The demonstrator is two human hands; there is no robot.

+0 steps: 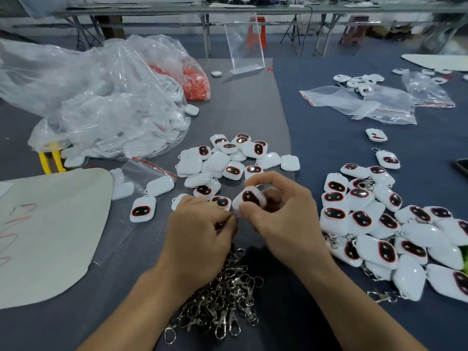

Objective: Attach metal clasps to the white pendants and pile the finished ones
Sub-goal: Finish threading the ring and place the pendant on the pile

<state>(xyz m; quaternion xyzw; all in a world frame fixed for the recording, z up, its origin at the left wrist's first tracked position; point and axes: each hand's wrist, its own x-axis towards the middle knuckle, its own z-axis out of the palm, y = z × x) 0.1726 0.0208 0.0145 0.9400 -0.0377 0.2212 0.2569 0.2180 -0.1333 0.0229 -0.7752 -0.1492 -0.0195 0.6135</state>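
Observation:
My right hand [283,211] grips a white pendant [249,197] with a dark red-rimmed face, held above the table's middle. My left hand [200,231] is curled right beside it, fingertips pinched at the pendant's lower left edge; what they pinch is hidden. A heap of loose metal clasps [222,300] lies under my wrists. Unclasped pendants [228,160] are scattered just beyond my hands. To the right sits a pile of pendants with clasps on them [385,224].
A big clear bag of white pendants [101,102] and a bag of orange parts [195,82] lie at the back left. A white sheet [50,224] covers the left. Small zip bags [367,102], a clear acrylic stand [244,44] and a phone edge [462,167] are also present.

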